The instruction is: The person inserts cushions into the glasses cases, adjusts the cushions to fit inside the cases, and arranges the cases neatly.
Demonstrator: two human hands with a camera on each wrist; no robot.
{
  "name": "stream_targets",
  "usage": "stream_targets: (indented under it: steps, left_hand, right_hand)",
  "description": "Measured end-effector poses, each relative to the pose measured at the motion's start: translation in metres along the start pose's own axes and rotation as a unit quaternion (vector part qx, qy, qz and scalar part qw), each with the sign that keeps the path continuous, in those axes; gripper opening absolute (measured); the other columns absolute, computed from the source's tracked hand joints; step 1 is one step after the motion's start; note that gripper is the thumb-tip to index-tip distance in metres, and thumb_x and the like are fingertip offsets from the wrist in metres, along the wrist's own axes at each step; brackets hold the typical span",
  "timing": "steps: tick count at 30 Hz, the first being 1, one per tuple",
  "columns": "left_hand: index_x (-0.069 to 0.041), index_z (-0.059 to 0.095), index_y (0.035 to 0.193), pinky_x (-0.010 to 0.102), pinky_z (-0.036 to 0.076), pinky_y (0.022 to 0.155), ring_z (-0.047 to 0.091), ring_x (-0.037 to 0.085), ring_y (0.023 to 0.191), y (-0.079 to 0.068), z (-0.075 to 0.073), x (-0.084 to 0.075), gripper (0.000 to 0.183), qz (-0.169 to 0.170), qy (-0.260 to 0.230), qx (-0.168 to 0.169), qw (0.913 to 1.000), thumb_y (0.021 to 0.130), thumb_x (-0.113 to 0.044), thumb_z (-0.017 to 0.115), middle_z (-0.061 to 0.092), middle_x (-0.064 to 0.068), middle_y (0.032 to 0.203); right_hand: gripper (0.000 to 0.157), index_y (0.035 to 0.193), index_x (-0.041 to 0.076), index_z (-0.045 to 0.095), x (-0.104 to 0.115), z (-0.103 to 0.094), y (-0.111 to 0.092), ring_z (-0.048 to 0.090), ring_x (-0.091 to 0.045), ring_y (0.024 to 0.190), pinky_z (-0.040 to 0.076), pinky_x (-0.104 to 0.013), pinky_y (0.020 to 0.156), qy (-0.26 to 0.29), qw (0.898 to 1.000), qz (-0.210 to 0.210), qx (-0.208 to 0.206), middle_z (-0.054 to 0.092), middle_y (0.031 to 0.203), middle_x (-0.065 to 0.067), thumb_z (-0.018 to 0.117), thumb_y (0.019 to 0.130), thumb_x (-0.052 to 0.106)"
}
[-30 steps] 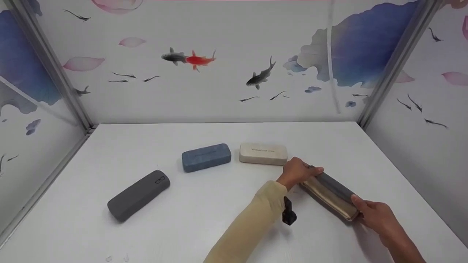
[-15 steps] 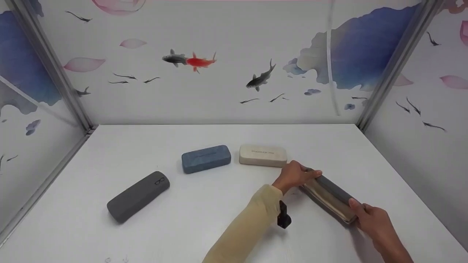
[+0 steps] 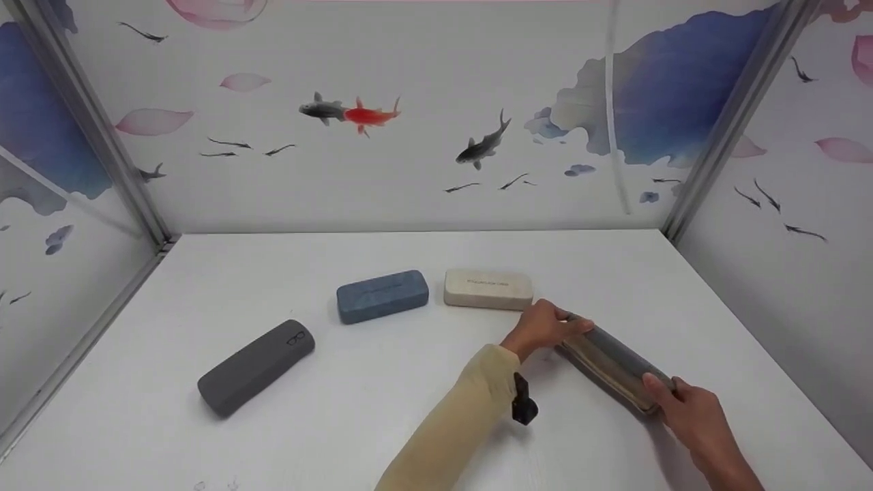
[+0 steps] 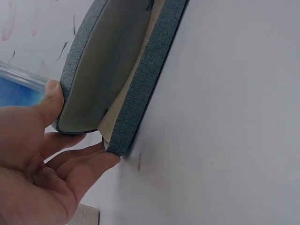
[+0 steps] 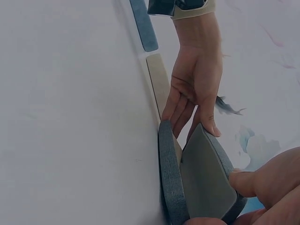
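Note:
A blue-grey fabric glasses case [image 3: 624, 351] lies slanted at the right, its lid partly raised. At the far end my left hand [image 3: 543, 324] grips it, thumb on the lid's edge and fingers at the base, as the left wrist view shows. My right hand [image 3: 699, 412] holds the near end, thumb on the lid. In the left wrist view the case [image 4: 145, 75] gapes, showing a grey-lined lid and a tan lining in the base. No glasses show in the visible part of the inside.
Three shut glasses cases lie on the white table [image 3: 382, 409]: a dark grey one [image 3: 256, 368] at the left, a blue one [image 3: 382, 296] and a cream one [image 3: 487, 289] farther back. The cream case sits close to my left hand. Printed panels [image 3: 382, 177] enclose the table.
Both hands and the held case have shifted slightly left. The case's lid has tilted a little lower, and the lining looks darker and narrower. The other cases stay in place.

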State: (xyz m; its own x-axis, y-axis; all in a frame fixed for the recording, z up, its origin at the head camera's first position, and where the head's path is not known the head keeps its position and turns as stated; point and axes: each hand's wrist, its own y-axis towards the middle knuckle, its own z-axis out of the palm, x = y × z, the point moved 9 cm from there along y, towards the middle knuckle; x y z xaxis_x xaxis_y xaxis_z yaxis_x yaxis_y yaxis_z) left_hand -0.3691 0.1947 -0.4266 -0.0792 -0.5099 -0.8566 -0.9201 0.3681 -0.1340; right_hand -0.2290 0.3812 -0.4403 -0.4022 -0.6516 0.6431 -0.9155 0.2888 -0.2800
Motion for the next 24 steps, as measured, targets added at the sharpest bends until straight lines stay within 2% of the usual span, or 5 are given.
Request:
stream_targets:
  steps: [5, 8, 12, 18, 24]
  left_hand:
    - [-0.014, 0.077, 0.116, 0.023, 0.051, 0.082, 0.059, 0.005, 0.096, 0.002, 0.0, 0.0, 0.043, 0.016, 0.006, 0.002, 0.9998, 0.088, -0.047, 0.075, 0.072, -0.001, 0.124]
    - [-0.013, 0.078, 0.113, 0.02, 0.045, 0.072, 0.055, 0.005, 0.087, 0.002, 0.0, 0.001, 0.041, 0.029, -0.007, 0.002, 0.9996, 0.087, -0.046, 0.076, 0.074, -0.002, 0.118]
    - [-0.011, 0.076, 0.115, 0.02, 0.038, 0.064, 0.052, 0.006, 0.081, 0.003, 0.001, 0.003, 0.044, 0.041, -0.019, 0.001, 0.999, 0.086, -0.044, 0.078, 0.074, 0.0, 0.119]
    - [-0.011, 0.074, 0.119, 0.019, 0.038, 0.065, 0.052, 0.005, 0.084, 0.005, 0.003, 0.008, 0.045, 0.047, -0.022, 0.0, 0.9986, 0.084, -0.038, 0.08, 0.073, 0.001, 0.123]
    - [-0.008, 0.074, 0.118, 0.018, 0.039, 0.066, 0.052, 0.005, 0.084, 0.005, 0.002, 0.011, 0.044, 0.043, -0.045, 0.004, 0.998, 0.082, -0.032, 0.082, 0.073, 0.003, 0.121]
  right_hand:
    - [0.099, 0.144, -0.023, 0.028, -0.001, 0.001, 0.0, 0.055, -0.045, 0.119, 0.049, -0.056, 0.1, 0.011, 1.0, -0.007, 0.0, 0.044, 0.139, -0.043, 0.037, 0.1, 0.065]
    - [0.101, 0.145, -0.023, 0.026, -0.002, 0.001, 0.0, 0.053, -0.047, 0.123, 0.047, -0.058, 0.103, 0.014, 1.0, -0.007, 0.0, 0.042, 0.141, -0.043, 0.038, 0.099, 0.066]
    - [0.101, 0.145, -0.021, 0.025, -0.004, 0.001, 0.0, 0.054, -0.046, 0.121, 0.048, -0.058, 0.102, 0.006, 1.0, -0.003, -0.003, 0.041, 0.143, -0.042, 0.041, 0.098, 0.066]
    - [0.102, 0.146, -0.022, 0.02, -0.003, 0.002, 0.0, 0.055, -0.043, 0.116, 0.051, -0.054, 0.098, -0.012, 1.0, 0.0, -0.003, 0.037, 0.144, -0.043, 0.046, 0.098, 0.065]
    - [0.099, 0.145, -0.022, 0.025, 0.0, 0.002, 0.0, 0.057, -0.042, 0.112, 0.053, -0.05, 0.092, -0.038, 0.999, -0.017, -0.014, 0.04, 0.141, -0.043, 0.048, 0.099, 0.062]
